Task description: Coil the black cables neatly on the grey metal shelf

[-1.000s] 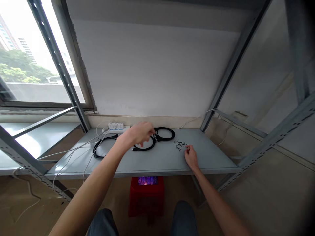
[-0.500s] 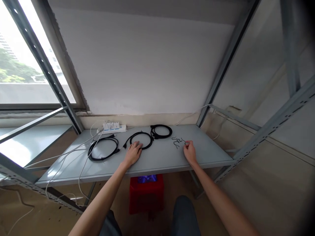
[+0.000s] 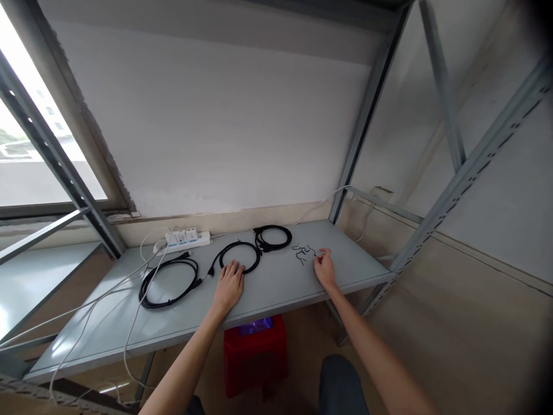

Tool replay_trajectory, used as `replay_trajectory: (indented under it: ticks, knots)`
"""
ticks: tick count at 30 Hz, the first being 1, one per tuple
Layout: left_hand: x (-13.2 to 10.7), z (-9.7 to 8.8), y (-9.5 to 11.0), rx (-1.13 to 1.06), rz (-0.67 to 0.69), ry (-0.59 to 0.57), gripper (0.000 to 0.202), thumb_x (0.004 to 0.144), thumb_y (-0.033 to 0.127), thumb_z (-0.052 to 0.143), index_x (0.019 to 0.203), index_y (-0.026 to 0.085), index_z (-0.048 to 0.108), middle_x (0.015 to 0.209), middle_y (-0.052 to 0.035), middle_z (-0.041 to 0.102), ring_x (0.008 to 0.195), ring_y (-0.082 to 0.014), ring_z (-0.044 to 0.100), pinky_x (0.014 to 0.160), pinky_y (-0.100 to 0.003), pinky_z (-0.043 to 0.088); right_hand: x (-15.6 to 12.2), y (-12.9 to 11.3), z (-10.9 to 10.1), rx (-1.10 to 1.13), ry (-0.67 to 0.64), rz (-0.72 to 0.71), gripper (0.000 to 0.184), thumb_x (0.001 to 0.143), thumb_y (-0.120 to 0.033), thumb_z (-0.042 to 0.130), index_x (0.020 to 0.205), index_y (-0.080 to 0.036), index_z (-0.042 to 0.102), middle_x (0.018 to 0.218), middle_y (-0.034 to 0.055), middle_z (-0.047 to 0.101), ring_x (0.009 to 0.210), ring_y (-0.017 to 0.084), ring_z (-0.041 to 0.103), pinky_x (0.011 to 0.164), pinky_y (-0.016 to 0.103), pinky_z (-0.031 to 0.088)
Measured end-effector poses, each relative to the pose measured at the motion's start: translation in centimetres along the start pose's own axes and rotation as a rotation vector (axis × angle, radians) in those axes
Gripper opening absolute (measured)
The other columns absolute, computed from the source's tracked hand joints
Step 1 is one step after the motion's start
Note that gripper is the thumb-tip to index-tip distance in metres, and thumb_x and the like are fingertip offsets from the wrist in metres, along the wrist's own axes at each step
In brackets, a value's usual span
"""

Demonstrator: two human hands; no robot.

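Fingers spread, my left hand (image 3: 230,286) lies flat on the shelf, its fingertips on the near edge of the middle coiled black cable (image 3: 258,256). To its left lies another coiled black cable (image 3: 143,288) with its plugs on the right side. A third coil (image 3: 290,233) sits farther back, close to the middle one. On the right, my right hand (image 3: 325,270) rests at the shelf with thumb and finger pinched at the end of a thin black twist tie. Several short, bent black twist ties (image 3: 301,255) are scattered just left of it.
A white power strip (image 3: 185,241) with plugs stands against the wall, and white cords (image 3: 132,323) trail over the shelf's left side. Metal uprights (image 3: 367,115) frame the grey shelf (image 3: 268,288). Below it is a red stool (image 3: 254,360).
The view has shifted, so the shelf appears turned and moved left. My left hand stays on the middle coil, and my right hand remains beside the twist ties.
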State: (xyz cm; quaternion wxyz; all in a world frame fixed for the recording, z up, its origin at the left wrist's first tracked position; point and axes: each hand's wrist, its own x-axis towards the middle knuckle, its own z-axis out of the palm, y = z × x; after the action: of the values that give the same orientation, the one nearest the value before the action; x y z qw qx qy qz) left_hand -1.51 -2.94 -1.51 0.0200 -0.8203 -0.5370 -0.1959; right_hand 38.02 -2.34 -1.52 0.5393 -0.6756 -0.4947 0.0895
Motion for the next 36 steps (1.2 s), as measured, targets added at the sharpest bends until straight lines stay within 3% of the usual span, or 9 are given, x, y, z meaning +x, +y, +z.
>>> replay_trajectory:
  ticks: [10,18,25,29,32,34,36]
  knots:
    - [0.1,-0.4,-0.1,-0.003,-0.028,-0.018,0.057,0.100,0.013,0.036,0.151,0.018,0.061,0.160,-0.0139,0.057,0.159,-0.0289,0.040,0.133,-0.050,0.030,0.0,0.2,0.2,-0.024,-0.042,-0.047,0.044,0.083,-0.033,0.046,0.125,-0.020,0.044,0.076,0.0014,0.059,0.078,0.029,0.064,0.080,0.042,0.050]
    - [0.1,0.2,-0.6,0.021,-0.063,0.027,0.062,0.092,0.005,0.038,0.149,0.014,0.062,0.158,-0.0147,0.058,0.159,-0.0288,0.039,0.134,-0.049,0.028,0.0,0.5,-0.2,0.109,-0.079,-0.007,0.047,0.085,-0.040,0.050,0.127,-0.019,0.044,0.077,-0.0003,0.060,0.075,0.026,0.063,0.080,0.040,0.050]
    - [0.1,0.4,-0.7,-0.015,-0.082,0.051,0.070,0.081,-0.005,0.040,0.142,0.018,0.066,0.154,-0.0124,0.061,0.152,-0.0277,0.049,0.131,-0.048,0.035,-0.1,0.4,-0.2,0.171,-0.070,0.027,0.054,0.083,-0.042,0.053,0.130,-0.017,0.045,0.076,-0.0017,0.058,0.074,0.025,0.061,0.079,0.038,0.048]
    - [-0.1,-0.5,0.0,-0.054,-0.056,0.083,0.051,0.089,0.001,0.043,0.130,0.020,0.067,0.142,-0.0127,0.065,0.137,-0.0288,0.059,0.121,-0.046,0.045,-0.1,0.3,-0.1,0.179,-0.057,0.034,0.055,0.083,-0.041,0.054,0.131,-0.015,0.046,0.076,-0.0004,0.059,0.072,0.025,0.061,0.077,0.038,0.048]
    - [-0.4,-1.2,0.6,-0.076,-0.017,0.103,0.020,0.102,0.023,0.050,0.117,0.020,0.064,0.131,-0.0122,0.065,0.123,-0.0302,0.062,0.110,-0.047,0.050,-0.1,0.1,-0.1,0.162,-0.024,-0.013,0.055,0.085,-0.040,0.053,0.133,-0.014,0.047,0.082,0.0022,0.060,0.074,0.025,0.061,0.076,0.038,0.050]
    - [-0.5,-1.6,0.8,-0.070,0.008,0.096,0.016,0.106,0.033,0.051,0.110,0.021,0.061,0.126,-0.0114,0.064,0.116,-0.0293,0.063,0.105,-0.045,0.051,-0.2,-0.2,-0.2,0.117,0.007,-0.079,0.053,0.087,-0.038,0.051,0.134,-0.014,0.047,0.086,0.0038,0.060,0.075,0.025,0.061,0.077,0.039,0.051]
    - [-0.6,-1.9,1.0,-0.043,0.035,0.078,0.015,0.107,0.030,0.048,0.105,0.021,0.060,0.123,-0.0105,0.063,0.113,-0.0278,0.063,0.102,-0.042,0.050,-0.6,-0.7,-0.2,0.051,0.047,-0.157,0.051,0.090,-0.035,0.047,0.136,-0.013,0.047,0.091,0.0062,0.061,0.080,0.025,0.062,0.079,0.040,0.053]
